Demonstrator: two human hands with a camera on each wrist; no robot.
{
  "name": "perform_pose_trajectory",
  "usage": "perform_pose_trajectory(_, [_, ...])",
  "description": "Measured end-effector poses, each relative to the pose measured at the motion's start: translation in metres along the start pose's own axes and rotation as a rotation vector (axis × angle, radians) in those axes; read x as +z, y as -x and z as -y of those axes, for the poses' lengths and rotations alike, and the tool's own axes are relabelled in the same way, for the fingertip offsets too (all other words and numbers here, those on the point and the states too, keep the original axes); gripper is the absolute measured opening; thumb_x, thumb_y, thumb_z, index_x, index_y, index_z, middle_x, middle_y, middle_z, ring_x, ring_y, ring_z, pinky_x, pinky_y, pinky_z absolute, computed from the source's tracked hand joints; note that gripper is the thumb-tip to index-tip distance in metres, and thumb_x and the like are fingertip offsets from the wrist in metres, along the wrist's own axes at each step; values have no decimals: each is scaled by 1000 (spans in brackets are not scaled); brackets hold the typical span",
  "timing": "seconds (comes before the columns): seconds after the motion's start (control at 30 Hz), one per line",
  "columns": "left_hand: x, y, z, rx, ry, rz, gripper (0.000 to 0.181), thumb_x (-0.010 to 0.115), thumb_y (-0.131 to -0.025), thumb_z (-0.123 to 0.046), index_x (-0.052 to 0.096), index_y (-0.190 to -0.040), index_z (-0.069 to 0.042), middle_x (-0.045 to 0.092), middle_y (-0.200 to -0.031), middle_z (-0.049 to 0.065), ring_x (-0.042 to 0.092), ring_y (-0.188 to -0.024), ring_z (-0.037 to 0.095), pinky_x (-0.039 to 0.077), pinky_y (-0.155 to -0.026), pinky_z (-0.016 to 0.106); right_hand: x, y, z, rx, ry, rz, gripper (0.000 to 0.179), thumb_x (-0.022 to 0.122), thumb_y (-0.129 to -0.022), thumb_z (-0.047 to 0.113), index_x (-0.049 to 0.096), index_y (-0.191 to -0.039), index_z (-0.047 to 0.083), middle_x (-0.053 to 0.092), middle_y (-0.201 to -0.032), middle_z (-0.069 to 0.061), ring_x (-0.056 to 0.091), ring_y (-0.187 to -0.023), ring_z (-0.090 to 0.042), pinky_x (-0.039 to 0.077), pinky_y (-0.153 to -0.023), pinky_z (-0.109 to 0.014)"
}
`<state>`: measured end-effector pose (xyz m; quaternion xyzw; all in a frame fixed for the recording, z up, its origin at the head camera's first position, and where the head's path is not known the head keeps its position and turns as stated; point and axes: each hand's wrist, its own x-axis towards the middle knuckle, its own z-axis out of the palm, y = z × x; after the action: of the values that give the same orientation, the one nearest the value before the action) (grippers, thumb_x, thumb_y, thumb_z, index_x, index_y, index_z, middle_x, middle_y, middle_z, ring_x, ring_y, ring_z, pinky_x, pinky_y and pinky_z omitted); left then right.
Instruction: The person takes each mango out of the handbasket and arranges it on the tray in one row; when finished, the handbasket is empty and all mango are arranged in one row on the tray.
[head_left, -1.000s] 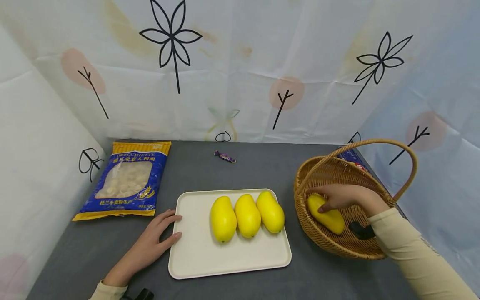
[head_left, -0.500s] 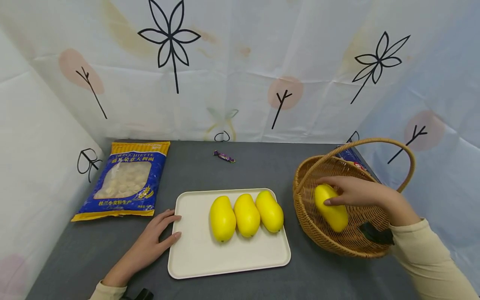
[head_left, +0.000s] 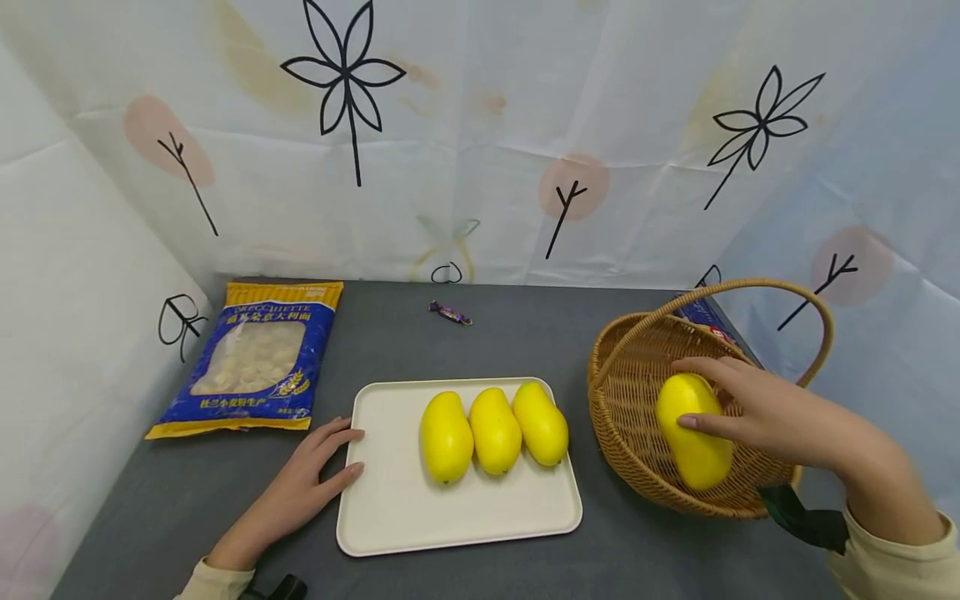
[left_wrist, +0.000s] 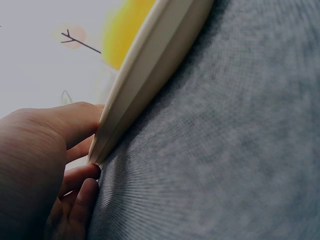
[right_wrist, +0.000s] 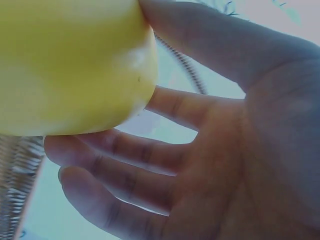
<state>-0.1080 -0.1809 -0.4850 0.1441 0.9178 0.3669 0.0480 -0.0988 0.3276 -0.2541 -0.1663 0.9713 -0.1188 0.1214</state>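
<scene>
My right hand (head_left: 772, 417) grips a yellow mango (head_left: 697, 442) between thumb and fingers, at the wicker basket (head_left: 611, 425) on the right. In the right wrist view the mango (right_wrist: 75, 70) fills the upper left, the thumb above it and fingers below. The left hand (head_left: 296, 471) lies at the left edge of a cream tray (head_left: 405, 517), fingers spread and fingertips touching the rim. From the left wrist, those fingers meet the tray's side (left_wrist: 145, 75). Three more mangoes stand side by side on the tray: a left one (head_left: 447, 437), a middle one (head_left: 495, 432) and a right one (head_left: 540, 423).
A blue and yellow pasta bag (head_left: 251, 362) lies at the back left. Behind the tray is a small purple wrapped candy (head_left: 450, 313). The basket's tall handle (head_left: 750, 285) arches up, with a blue package (head_left: 701, 312) partly hidden behind it. Patterned cloth walls enclose the grey table.
The right hand has raised the mango from the basket's bottom and shifted it right and toward the person. My left hand, the tray and its mangoes stay put.
</scene>
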Motion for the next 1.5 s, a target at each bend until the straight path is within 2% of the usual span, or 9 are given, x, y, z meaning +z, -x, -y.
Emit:
perform_pose_trajectory(0.17, [1,1,2,-11,-5,4,54,58,-92,-51,53,-134,-17,35,-148,15,30,-137,40,29,-101,69,1,7,24,6,56,-60,67,61,-87,55,43,-140,19,54,-123,-8,52,-91,-15,50,-68,-31])
perform_pose_trajectory(0.33, [0,1,1,-11,9,2,53,58,-92,-50,53,-134,-18,35,-149,15,30,-137,39,29,-102,68,4,10,55,-31,110,-136,67,60,-87,56,41,-143,24,53,-123,-5,55,-90,-12,51,-69,-33])
perform_pose_trajectory(0.53, [-4,3,-2,6,12,-20,49,59,-93,-45,54,-133,-17,37,-147,16,31,-136,40,30,-101,68,5,-1,91,-125,47,-175,66,57,-89,57,38,-144,26,51,-124,0,54,-90,-8,52,-74,-30])
perform_pose_trajectory(0.77, [-3,3,0,17,6,-20,50,59,-93,-46,54,-134,-18,37,-148,15,31,-136,40,30,-101,68,12,-32,120,-232,-34,-167,68,62,-89,51,36,-146,23,46,-127,2,54,-86,-7,52,-74,-25])
perform_pose_trajectory(1.0, [0,2,0,28,15,-15,49,59,-93,-45,54,-134,-18,37,-148,15,31,-137,40,31,-101,67,43,-71,150,-369,-63,-208,63,68,-89,40,41,-140,16,48,-121,-1,54,-87,-11,51,-77,-25])
perform_pose_trajectory(1.27, [1,1,1,34,8,-23,48,59,-93,-44,54,-133,-19,37,-148,15,31,-136,40,29,-101,68,87,-114,188,-426,-114,-240,68,71,-86,38,40,-140,12,45,-118,-8,54,-88,-13,51,-76,-22])
perform_pose_trajectory(1.5, [0,1,1,58,16,-31,47,59,-94,-41,54,-134,-17,38,-147,15,32,-136,41,30,-100,68,115,-150,211,-436,-57,-233,63,70,-86,37,44,-136,8,42,-129,-12,54,-103,-19,51,-88,-23])
